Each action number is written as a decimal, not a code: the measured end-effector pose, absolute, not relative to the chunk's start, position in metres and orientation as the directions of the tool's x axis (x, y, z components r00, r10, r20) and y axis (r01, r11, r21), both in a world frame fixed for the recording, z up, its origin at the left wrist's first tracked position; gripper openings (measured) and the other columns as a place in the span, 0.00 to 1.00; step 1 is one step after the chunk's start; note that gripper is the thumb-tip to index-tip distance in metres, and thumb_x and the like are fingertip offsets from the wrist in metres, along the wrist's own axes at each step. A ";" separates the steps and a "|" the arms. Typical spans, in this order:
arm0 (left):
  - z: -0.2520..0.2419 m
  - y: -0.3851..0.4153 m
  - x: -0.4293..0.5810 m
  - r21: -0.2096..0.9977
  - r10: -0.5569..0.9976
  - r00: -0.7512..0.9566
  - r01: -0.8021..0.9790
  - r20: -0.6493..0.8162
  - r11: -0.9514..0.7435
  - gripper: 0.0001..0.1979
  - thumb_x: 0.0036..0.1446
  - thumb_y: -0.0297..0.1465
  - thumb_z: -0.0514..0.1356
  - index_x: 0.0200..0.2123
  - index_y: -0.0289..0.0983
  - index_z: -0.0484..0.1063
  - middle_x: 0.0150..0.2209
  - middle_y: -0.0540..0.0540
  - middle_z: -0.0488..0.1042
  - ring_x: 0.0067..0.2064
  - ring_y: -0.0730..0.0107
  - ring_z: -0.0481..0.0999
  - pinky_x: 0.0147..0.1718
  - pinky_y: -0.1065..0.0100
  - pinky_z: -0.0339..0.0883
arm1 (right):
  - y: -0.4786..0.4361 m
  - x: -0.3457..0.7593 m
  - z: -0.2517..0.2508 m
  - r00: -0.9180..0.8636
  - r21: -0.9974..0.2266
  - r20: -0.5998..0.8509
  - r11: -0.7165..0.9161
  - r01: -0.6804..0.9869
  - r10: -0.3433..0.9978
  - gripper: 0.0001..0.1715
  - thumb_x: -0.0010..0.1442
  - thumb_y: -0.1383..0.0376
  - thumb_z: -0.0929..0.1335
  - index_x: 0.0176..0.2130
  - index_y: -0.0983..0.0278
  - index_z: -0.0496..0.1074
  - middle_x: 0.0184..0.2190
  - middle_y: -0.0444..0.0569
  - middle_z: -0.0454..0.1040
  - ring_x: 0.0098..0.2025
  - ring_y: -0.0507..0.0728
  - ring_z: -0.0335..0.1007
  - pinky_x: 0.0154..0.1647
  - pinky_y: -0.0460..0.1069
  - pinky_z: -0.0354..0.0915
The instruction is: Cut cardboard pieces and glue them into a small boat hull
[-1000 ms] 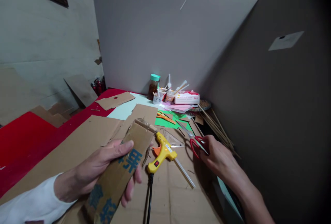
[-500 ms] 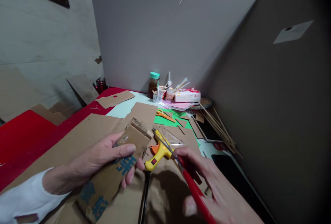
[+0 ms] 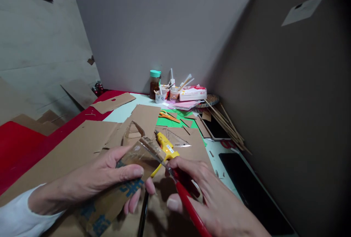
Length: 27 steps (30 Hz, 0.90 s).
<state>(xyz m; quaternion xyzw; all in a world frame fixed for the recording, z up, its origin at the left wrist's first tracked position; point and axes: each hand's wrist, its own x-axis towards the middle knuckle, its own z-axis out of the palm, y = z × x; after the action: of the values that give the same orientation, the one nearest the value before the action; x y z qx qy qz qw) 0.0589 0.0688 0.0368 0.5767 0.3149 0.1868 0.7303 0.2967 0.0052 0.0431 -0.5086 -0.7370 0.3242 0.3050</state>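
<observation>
The cardboard strip [image 3: 138, 158] with blue print was held a little above the table by the left hand [image 3: 87, 184]. It was clamped with the thumb on top and the fingers underneath, so that its far end was free and steady. The red scissors [image 3: 189, 204] were gripped by the right hand [image 3: 214, 200], closed around the handles, and the blades were set against the strip's right edge. Whether the blades were open could not be told. The yellow glue gun [image 3: 166, 146] was seen lying just behind the strip, on the cardboard sheets [image 3: 82, 138].
</observation>
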 end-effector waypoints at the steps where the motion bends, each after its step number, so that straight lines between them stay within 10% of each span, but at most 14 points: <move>1: 0.037 0.069 0.058 0.959 0.628 0.738 0.094 -0.248 0.269 0.11 0.66 0.37 0.60 0.47 0.39 0.71 0.26 0.52 0.80 0.27 0.70 0.79 0.30 0.71 0.73 | 0.005 0.297 0.042 -0.306 -0.785 0.114 0.275 0.555 0.945 0.04 0.57 0.61 0.71 0.35 0.57 0.74 0.20 0.38 0.71 0.24 0.53 0.69 0.20 0.42 0.61; 12: 0.027 0.066 0.050 0.914 0.536 0.780 0.109 -0.323 0.391 0.17 0.65 0.44 0.60 0.41 0.35 0.75 0.28 0.43 0.83 0.23 0.72 0.77 0.26 0.73 0.68 | 0.006 0.292 0.030 -0.429 -0.729 0.061 0.334 0.598 0.901 0.11 0.60 0.74 0.64 0.28 0.61 0.66 0.23 0.36 0.66 0.26 0.48 0.59 0.29 0.42 0.56; 19: 0.025 0.060 0.053 0.920 0.513 0.790 0.158 -0.336 0.359 0.14 0.66 0.43 0.59 0.43 0.38 0.73 0.27 0.47 0.82 0.23 0.72 0.77 0.23 0.73 0.69 | 0.006 0.287 0.048 -0.425 -0.828 -0.051 0.199 0.524 0.904 0.02 0.61 0.66 0.72 0.34 0.60 0.76 0.27 0.37 0.72 0.29 0.49 0.65 0.30 0.42 0.57; 27: 0.023 0.056 0.060 0.909 0.541 0.785 0.068 -0.302 0.410 0.12 0.65 0.40 0.60 0.41 0.37 0.74 0.26 0.49 0.81 0.18 0.75 0.74 0.18 0.75 0.65 | 0.006 0.286 0.031 -0.396 -0.801 -0.047 0.202 0.564 0.917 0.16 0.66 0.59 0.70 0.28 0.62 0.71 0.20 0.36 0.60 0.23 0.49 0.52 0.24 0.43 0.52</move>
<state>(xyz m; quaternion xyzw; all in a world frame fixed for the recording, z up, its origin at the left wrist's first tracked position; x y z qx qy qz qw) 0.0600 0.0565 0.0227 0.5218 0.2917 0.1504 0.7874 0.2861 0.0060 0.0312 -0.4998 -0.7407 0.3864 0.2287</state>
